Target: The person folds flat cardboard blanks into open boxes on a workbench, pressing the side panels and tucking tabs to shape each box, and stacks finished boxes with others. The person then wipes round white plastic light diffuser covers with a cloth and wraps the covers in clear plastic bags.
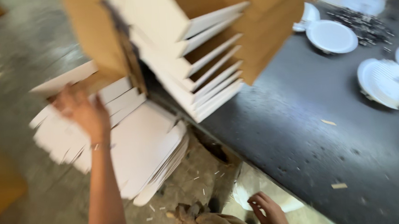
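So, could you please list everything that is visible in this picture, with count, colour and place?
flat boxes: a stack, white, low left, beside the table
folded boxes: several, white and brown, top centre, over the table edge
table: one, black, right
round discs: about four, white, on the table, far right
small dark parts: a pile, top right
left hand: open, raised at the flat boxes
right hand: low, below the table edge

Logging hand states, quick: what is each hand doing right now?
Left hand: open, reaching at the stack of flat white cartons; contact blurred.
Right hand: fingers curled, empty, below the black table edge.
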